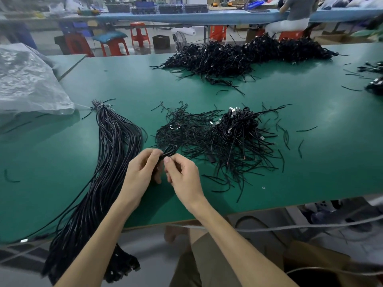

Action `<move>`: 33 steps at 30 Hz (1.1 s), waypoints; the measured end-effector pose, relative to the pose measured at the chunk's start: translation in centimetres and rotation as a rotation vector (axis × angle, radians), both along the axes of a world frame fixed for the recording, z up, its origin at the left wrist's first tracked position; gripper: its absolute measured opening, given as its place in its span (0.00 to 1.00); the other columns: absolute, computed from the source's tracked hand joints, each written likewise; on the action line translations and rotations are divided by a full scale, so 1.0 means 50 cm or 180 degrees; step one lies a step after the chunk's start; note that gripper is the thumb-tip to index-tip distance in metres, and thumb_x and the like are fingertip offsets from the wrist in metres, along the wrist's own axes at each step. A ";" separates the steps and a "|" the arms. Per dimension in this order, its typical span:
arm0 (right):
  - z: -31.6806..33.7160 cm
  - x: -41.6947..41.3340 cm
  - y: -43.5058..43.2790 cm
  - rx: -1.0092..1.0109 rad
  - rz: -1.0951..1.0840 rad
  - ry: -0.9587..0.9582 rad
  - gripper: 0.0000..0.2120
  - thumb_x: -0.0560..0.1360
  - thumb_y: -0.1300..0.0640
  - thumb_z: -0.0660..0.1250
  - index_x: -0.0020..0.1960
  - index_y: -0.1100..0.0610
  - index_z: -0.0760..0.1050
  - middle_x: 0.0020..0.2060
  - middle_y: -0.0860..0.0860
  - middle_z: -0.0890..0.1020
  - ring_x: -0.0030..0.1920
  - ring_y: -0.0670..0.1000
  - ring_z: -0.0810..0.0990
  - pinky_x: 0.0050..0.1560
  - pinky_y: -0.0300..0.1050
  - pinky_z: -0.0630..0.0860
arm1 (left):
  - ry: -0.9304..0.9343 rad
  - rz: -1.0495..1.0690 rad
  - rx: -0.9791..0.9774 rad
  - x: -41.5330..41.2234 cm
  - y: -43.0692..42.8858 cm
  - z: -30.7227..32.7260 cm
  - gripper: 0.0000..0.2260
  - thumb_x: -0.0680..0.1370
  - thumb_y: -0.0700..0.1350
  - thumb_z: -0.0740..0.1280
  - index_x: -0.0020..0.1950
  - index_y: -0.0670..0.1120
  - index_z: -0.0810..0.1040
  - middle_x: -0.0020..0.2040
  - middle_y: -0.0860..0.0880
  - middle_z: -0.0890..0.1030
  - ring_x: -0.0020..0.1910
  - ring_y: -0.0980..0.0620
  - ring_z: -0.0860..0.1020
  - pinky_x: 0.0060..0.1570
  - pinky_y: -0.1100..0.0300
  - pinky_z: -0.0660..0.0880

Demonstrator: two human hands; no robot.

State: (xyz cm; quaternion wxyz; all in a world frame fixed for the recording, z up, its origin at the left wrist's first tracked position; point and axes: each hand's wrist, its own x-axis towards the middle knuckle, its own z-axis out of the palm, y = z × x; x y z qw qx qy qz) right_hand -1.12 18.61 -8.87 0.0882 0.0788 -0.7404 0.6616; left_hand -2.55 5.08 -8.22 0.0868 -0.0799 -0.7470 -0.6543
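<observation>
Both hands meet over the green table [62,158]: the left hand [143,172] and right hand [184,179] each pinch a small black cable loop [169,152] between fingertips. Loose ties [196,137] lie just beyond; a long cable bundle [112,154] runs alongside the left hand.

Cable bundle [112,146] glossy black plastic; table [310,162] matt green, smooth; bag [27,79] crinkled clear plastic.
</observation>
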 end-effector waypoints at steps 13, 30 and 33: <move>0.051 0.008 0.050 -0.1164 0.1149 -0.0563 0.12 0.85 0.55 0.62 0.44 0.57 0.76 0.30 0.50 0.74 0.27 0.44 0.65 0.25 0.35 0.58 | -0.0202 -0.1119 0.0804 0.035 -0.019 0.058 0.15 0.83 0.41 0.63 0.68 0.42 0.79 0.48 0.44 0.80 0.43 0.48 0.76 0.49 0.55 0.77; 0.122 0.031 0.112 0.0047 0.1013 -0.0099 0.15 0.84 0.55 0.63 0.40 0.58 0.74 0.26 0.50 0.73 0.23 0.48 0.67 0.24 0.41 0.65 | 0.0327 0.0174 -0.1635 0.048 0.045 0.143 0.18 0.84 0.53 0.63 0.34 0.50 0.73 0.28 0.56 0.77 0.20 0.52 0.74 0.24 0.62 0.70; 0.116 0.028 0.124 0.2301 0.0353 0.1218 0.13 0.84 0.53 0.62 0.44 0.58 0.75 0.31 0.50 0.76 0.29 0.56 0.75 0.30 0.52 0.72 | -0.0157 0.0343 -0.1726 0.047 0.058 0.137 0.22 0.84 0.55 0.62 0.31 0.49 0.72 0.24 0.55 0.75 0.18 0.49 0.75 0.25 0.57 0.71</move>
